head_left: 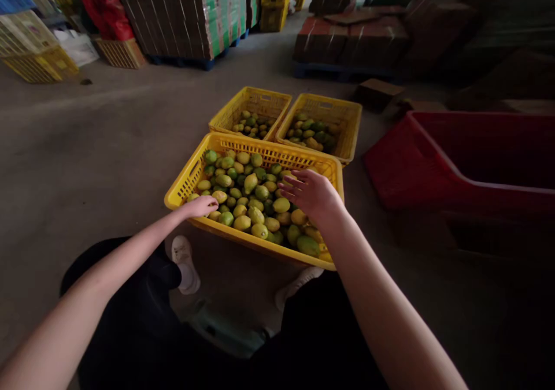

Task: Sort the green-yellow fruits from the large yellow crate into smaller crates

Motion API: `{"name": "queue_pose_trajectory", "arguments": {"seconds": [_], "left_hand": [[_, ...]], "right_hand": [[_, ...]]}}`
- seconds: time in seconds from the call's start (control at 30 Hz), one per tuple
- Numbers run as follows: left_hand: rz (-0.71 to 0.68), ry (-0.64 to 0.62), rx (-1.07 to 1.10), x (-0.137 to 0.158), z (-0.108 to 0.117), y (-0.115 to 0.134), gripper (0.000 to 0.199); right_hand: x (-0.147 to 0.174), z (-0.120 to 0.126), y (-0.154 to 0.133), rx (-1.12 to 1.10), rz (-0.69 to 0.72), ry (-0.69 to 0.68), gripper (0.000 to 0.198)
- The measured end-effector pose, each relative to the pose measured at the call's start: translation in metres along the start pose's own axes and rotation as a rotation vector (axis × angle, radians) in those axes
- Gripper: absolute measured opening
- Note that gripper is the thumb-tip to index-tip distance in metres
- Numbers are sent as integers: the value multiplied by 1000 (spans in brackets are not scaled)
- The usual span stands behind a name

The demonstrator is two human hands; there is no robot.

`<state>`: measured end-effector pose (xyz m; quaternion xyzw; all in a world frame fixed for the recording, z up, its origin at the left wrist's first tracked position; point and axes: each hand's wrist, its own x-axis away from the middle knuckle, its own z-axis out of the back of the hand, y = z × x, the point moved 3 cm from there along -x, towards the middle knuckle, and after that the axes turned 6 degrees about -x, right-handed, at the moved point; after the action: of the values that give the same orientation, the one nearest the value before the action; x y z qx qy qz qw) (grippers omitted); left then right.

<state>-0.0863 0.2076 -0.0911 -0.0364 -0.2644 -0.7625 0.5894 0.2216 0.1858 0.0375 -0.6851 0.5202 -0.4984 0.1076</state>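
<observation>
A yellow plastic crate point(255, 241) full of green and yellow lemons point(256, 215) stands in front of me. Over its near left rim reaches my left hand point(202, 206), with loosely curled fingers beside a yellowish lemon point(219, 197). I see no fruit clearly gripped there. My right hand point(313, 193) hovers above the crate's right side, its fingers stretched out and spread, palm facing inward. Nothing shows in it. It covers some of the lemons below.
Behind are two more yellow crates, the left point(269, 98) and right point(351, 121), partly filled with lemons. A large red bin point(399, 162) stands at right. Farther back are wrapped box stacks point(173, 17), cartons point(351, 37) on a pallet and stacked crates point(41, 63). My shoes point(184, 263) flank the crate's near side.
</observation>
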Motion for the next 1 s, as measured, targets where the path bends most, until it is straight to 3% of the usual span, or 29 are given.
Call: {"name": "queue_pose_trajectory", "arguments": {"seconds": [0.17, 0.33, 0.43, 0.53, 0.6, 0.73, 0.8, 0.9, 1.0], "left_hand": [[205, -52, -243, -58, -18, 6, 48], [237, -68, -348, -78, -39, 21, 65], [201, -45, -345, -76, -27, 24, 66], [170, 36, -286, -64, 5, 26, 65], [168, 112, -1, -43, 35, 31, 62], [225, 81, 1129, 29, 89, 55, 47], [231, 75, 1572, 69, 109, 73, 48], [257, 183, 2045, 110, 122, 89, 38], [211, 359, 2299, 120, 122, 85, 25]], "right_hand": [[6, -7, -6, -23, 3, -102, 7], [4, -1, -14, -71, -1, -94, 6], [3, 0, -17, -71, 31, -129, 9], [5, -2, -18, -71, 40, -158, 10], [6, -4, -20, -68, 39, -160, 9], [0, 0, -28, -62, 55, -140, 9], [-6, 5, -34, -61, 85, -116, 10], [-14, 16, -38, -40, 140, -63, 9], [-20, 28, -30, 41, 147, -15, 9]]}}
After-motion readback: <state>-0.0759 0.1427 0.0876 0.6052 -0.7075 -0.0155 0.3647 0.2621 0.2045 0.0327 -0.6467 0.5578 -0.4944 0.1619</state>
